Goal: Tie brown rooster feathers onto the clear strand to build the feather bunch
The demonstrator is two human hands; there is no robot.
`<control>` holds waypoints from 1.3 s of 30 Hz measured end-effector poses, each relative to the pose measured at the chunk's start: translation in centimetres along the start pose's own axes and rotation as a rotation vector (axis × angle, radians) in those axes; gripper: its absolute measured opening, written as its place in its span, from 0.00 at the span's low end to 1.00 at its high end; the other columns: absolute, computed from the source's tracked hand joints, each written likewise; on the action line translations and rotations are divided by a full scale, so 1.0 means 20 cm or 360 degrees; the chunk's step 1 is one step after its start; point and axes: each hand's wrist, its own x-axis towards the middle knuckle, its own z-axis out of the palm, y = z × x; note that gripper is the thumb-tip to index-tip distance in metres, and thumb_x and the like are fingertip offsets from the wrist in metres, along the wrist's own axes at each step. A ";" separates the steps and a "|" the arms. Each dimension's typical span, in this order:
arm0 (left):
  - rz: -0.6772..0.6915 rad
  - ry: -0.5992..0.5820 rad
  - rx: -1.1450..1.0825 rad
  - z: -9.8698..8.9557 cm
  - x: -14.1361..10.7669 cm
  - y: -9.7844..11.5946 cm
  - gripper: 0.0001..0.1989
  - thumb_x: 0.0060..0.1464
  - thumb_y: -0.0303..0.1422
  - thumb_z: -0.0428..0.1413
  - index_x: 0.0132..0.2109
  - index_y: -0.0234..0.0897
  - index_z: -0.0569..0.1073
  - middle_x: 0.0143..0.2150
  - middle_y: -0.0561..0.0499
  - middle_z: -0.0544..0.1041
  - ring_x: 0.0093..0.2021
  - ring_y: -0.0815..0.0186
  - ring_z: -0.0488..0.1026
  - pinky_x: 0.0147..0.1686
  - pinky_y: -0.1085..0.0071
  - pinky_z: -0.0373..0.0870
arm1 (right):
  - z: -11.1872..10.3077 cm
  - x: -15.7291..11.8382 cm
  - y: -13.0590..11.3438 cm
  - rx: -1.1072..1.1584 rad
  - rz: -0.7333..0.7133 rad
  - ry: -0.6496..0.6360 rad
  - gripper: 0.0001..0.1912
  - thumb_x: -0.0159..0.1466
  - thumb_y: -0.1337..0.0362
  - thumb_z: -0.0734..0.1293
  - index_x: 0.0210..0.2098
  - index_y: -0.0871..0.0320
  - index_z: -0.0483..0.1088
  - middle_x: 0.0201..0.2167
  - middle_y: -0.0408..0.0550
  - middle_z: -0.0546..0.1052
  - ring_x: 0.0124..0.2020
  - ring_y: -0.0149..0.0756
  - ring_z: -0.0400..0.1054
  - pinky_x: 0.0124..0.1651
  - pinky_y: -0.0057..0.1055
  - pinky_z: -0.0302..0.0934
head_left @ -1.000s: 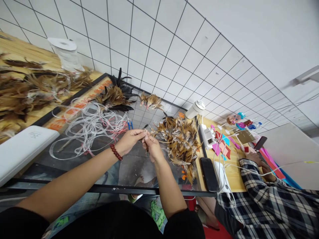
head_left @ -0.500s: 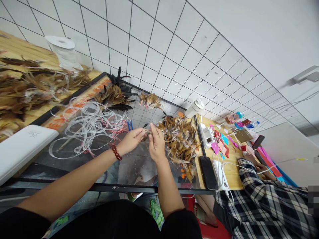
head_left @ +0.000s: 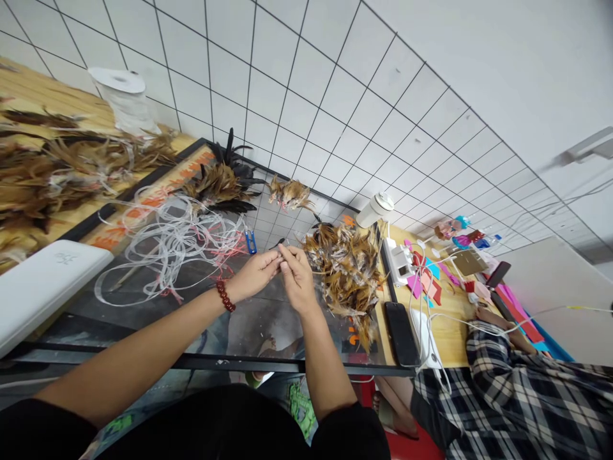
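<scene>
The small piece at the centre of the frame is almost wholly hidden between the fingertips; its shape cannot be made out. The left hand (head_left: pixel 256 276) pinches it; whether the right hand (head_left: pixel 297 278) grips or merely touches it, I cannot tell. Half a second ago the right fingers stood straighter and a feathery scrap showed; now they cover it. Just right lies a ruffled brown feather pile (head_left: pixel 347 268); left, a looped tangle of translucent cord (head_left: pixel 177 246) near a small blue tool (head_left: pixel 250 243). A bracelet of glossy red beads (head_left: pixel 224 295) circles the left wrist. The left edge cuts off a smooth white slab (head_left: pixel 52 287); lower right, the frame crops a plaid shirt (head_left: pixel 527 409).
</scene>
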 end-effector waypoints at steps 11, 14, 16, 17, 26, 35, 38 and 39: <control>-0.0061 0.0044 -0.0138 0.01 -0.01 0.07 0.17 0.52 0.47 0.55 0.28 0.37 0.66 0.18 0.60 0.54 0.20 0.73 0.50 0.18 0.76 0.47 | -0.02 0.02 -0.01 0.0311 0.0154 0.0054 0.19 0.66 0.59 0.63 0.56 0.50 0.71 0.47 0.50 0.72 0.51 0.35 0.66 0.57 0.35 0.60; -0.0070 -0.0184 -0.0168 -0.01 -0.01 0.07 0.20 0.52 0.49 0.55 0.27 0.37 0.66 0.18 0.59 0.55 0.19 0.74 0.50 0.18 0.76 0.47 | -0.03 0.03 0.01 0.0565 0.0252 0.0034 0.14 0.63 0.58 0.67 0.47 0.49 0.77 0.40 0.47 0.73 0.46 0.34 0.67 0.54 0.33 0.61; -0.0109 -0.0313 -0.0218 -0.01 -0.02 0.06 0.21 0.52 0.51 0.55 0.29 0.36 0.66 0.19 0.59 0.56 0.18 0.75 0.50 0.18 0.76 0.48 | -0.04 0.03 0.02 0.0767 0.0321 0.0054 0.10 0.59 0.59 0.71 0.41 0.49 0.79 0.38 0.46 0.73 0.44 0.34 0.67 0.51 0.32 0.62; -0.0126 -0.0348 -0.0242 -0.01 -0.02 0.06 0.22 0.52 0.52 0.55 0.29 0.36 0.66 0.20 0.59 0.56 0.18 0.75 0.50 0.18 0.76 0.48 | -0.04 0.03 0.03 0.0854 0.0353 0.0085 0.09 0.57 0.60 0.72 0.38 0.49 0.80 0.37 0.45 0.73 0.42 0.34 0.68 0.49 0.32 0.63; -0.0146 -0.0113 -0.0224 0.04 -0.03 0.04 0.21 0.53 0.52 0.53 0.30 0.37 0.65 0.20 0.60 0.54 0.19 0.74 0.50 0.18 0.77 0.47 | 0.01 0.06 0.06 0.0936 0.0658 0.0395 0.11 0.51 0.55 0.74 0.24 0.57 0.76 0.28 0.43 0.71 0.33 0.31 0.65 0.40 0.29 0.62; 0.0907 -0.0154 0.0373 0.08 -0.16 0.15 0.14 0.58 0.38 0.50 0.28 0.38 0.73 0.25 0.46 0.74 0.28 0.63 0.69 0.32 0.66 0.64 | 0.09 0.19 0.06 0.0326 0.0225 -0.0454 0.08 0.57 0.58 0.72 0.29 0.56 0.78 0.29 0.44 0.77 0.34 0.31 0.68 0.40 0.29 0.62; 0.1047 -0.0330 0.0408 0.10 -0.19 0.15 0.10 0.54 0.36 0.53 0.27 0.40 0.74 0.22 0.46 0.72 0.25 0.62 0.67 0.29 0.64 0.63 | 0.18 0.20 0.04 0.0258 0.0076 -0.0823 0.11 0.62 0.58 0.67 0.31 0.58 0.78 0.31 0.45 0.78 0.35 0.30 0.70 0.42 0.28 0.63; 0.1044 -0.0358 0.0413 0.10 -0.20 0.14 0.09 0.53 0.35 0.54 0.27 0.40 0.74 0.21 0.47 0.71 0.24 0.62 0.67 0.29 0.64 0.63 | 0.21 0.20 0.04 0.0194 0.0079 -0.0864 0.11 0.63 0.59 0.66 0.32 0.58 0.78 0.30 0.44 0.78 0.35 0.30 0.70 0.42 0.28 0.63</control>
